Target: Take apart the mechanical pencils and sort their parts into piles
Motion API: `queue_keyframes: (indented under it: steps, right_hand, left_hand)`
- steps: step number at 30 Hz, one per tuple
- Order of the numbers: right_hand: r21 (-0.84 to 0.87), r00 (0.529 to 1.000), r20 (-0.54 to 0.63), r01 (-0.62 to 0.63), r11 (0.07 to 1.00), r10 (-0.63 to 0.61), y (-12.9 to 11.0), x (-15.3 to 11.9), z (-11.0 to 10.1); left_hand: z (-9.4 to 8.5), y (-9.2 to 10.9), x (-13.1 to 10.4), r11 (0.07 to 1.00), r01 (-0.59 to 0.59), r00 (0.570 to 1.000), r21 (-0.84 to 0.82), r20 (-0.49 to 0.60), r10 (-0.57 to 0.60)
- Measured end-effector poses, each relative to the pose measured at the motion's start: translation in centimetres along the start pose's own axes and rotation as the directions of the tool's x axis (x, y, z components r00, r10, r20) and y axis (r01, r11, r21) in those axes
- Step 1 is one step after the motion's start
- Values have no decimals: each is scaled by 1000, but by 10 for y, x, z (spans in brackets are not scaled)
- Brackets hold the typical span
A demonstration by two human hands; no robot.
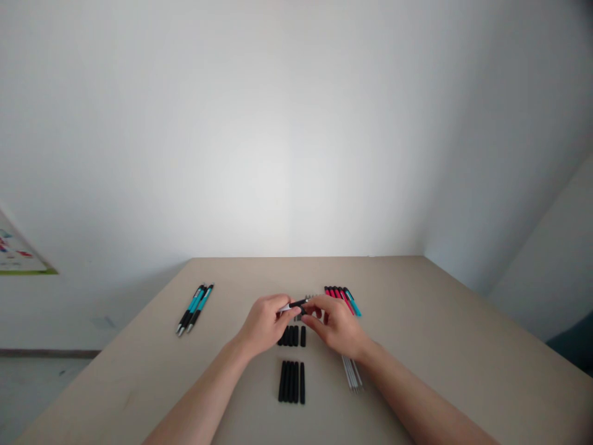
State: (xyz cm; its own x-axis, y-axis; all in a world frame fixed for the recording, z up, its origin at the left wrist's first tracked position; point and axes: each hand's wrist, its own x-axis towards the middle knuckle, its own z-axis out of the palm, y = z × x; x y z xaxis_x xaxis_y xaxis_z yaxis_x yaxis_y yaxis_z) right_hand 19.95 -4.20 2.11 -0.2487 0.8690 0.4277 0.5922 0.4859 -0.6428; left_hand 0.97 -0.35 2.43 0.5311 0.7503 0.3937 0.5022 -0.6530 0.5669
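My left hand (pixel 271 318) pinches a slim pen part (pixel 296 304), white at one end and black toward the other. Close against its black end, my right hand (pixel 331 318) has thumb and fingers closed together; a small dark piece (pixel 303 311) shows near their tips, too small to name. Just below the hands lies a row of short black tubes (pixel 302 336). Several longer black tubes (pixel 290 382) lie in a row nearer to me. White pen refills (pixel 351 374) lie partly under my right wrist. Small metal pieces are half hidden behind my fingers.
Three teal-and-black pens (pixel 195 309) lie together at the table's left. Beyond my right hand is a row of pink pen barrels (pixel 332 292) with black ends, and a teal one (pixel 353 303). The beige table (pixel 445 346) meets a white wall at its far edge.
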Motion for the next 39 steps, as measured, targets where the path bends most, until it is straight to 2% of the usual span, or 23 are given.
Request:
queue_keyframes:
  steps: [8, 18, 23, 30, 36, 39]
  right_hand:
    - [96, 999, 36, -39, 995, 36, 2, -1, 1]
    - [148, 995, 55, -85, 985, 78, 1, -1, 2]
    - [63, 994, -16, -108, 992, 109, 1, 1, -1]
    - [-82, 955, 21, -292, 953, 295, 10, 3, 2]
    - [-173, 943, 76, -309, 935, 325, 7, 2, 2]
    - [-216, 946, 113, -274, 937, 303, 6, 1, 0]
  left_hand:
    - [0, -1, 0, 999, -23, 999, 26, -32, 24]
    - [0, 1, 1, 1000, -17, 1000, 12, -11, 17]
    - [1, -2, 0, 999, -18, 1000, 35, -19, 19]
    - [-1, 0, 1, 998, 12, 1000, 68, -3, -12]
    - [-2, -1, 3, 984, 75, 997, 161, -5, -75]
    - [-3, 0, 3, 983, 83, 996, 165, -7, -83]
